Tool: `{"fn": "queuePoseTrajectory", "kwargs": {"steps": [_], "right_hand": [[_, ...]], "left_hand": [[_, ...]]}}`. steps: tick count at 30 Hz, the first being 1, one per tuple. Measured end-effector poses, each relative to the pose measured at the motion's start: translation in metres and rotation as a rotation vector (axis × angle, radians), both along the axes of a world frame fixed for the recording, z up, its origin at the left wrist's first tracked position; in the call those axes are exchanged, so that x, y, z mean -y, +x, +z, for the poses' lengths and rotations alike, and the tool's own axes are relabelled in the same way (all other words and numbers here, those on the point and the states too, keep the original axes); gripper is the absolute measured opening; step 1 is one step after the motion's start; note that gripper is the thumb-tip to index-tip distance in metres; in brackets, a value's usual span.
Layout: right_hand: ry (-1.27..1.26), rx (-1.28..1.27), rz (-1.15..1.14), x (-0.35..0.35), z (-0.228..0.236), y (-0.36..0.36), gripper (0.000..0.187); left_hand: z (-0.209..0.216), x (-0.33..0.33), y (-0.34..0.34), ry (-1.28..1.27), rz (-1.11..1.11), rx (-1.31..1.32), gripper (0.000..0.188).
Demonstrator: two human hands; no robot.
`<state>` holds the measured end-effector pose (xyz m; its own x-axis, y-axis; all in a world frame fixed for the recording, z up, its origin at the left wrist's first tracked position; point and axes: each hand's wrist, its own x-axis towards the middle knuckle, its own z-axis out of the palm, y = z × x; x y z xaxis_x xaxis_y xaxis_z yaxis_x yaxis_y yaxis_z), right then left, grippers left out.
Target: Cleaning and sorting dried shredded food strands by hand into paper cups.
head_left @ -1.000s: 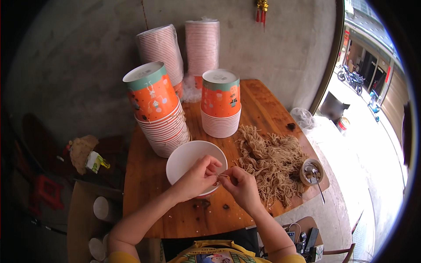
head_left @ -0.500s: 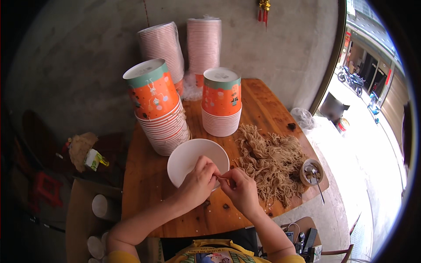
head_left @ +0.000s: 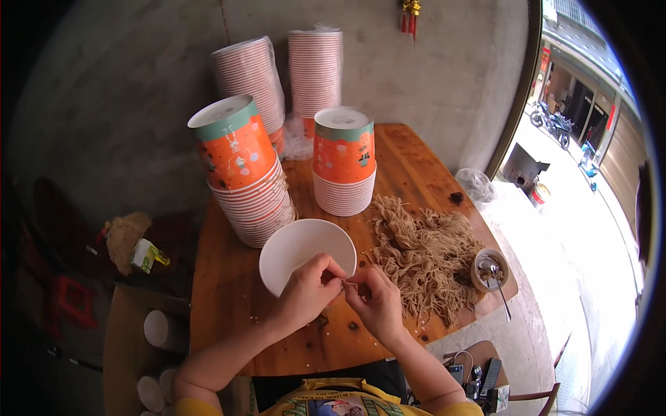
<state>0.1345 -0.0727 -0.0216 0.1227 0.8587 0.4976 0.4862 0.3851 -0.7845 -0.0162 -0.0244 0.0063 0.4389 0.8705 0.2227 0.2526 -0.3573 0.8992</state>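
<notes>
Both sides of my grip are pinched: from the head view I see the left hand [head_left: 310, 288] and the right hand [head_left: 377, 298] meeting nearly tip to tip, thumbs against forefingers, on a thin strand [head_left: 349, 282]. Most of that strand is hidden by the fingertips, so I cannot tell its full length. It sits over the near right rim of a white bowl [head_left: 288, 251], which stands mouth up on the wooden table [head_left: 291, 350]; whether the left hand touches the rim I can't make out. Just right of the bowl I have a loose, tangled heap of tan cord [head_left: 427, 256] spread across the table. Beyond the heap, near the table's right edge, a small round tub [head_left: 474, 273] holds a spoon [head_left: 502, 298], its handle leaning out over the rim. Behind my bowl stand two upturned stacks, the left stack [head_left: 236, 159] and the right stack [head_left: 345, 159], each topped in orange and green. Farther back, two taller stacks in clear plastic, one on the left [head_left: 246, 76] and one on the right [head_left: 316, 73], rise before the grey wall [head_left: 416, 90].
</notes>
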Motion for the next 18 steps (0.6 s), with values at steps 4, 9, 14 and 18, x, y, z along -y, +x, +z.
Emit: {"fn": "queuePoseTrajectory", "kwargs": {"steps": [4, 9, 14, 18], "right_hand": [[-0.062, -0.211, 0.011, 0.002, -0.003, 0.0, 0.01], [-0.15, -0.539, 0.098, -0.001, -0.013, -0.001, 0.009], [-0.507, -0.939, 0.28, 0.001, -0.012, 0.01, 0.013], [-0.415, -0.802, 0.18, -0.001, -0.011, 0.002, 0.01]], "left_hand": [[-0.005, -0.006, 0.002, -0.05, -0.063, 0.054, 0.016], [-0.006, -0.01, 0.001, -0.246, -0.145, 0.185, 0.027], [0.006, -0.009, 0.0, -0.385, -0.155, 0.152, 0.033], [0.008, -0.009, 0.001, -0.451, -0.144, 0.157, 0.034]]}}
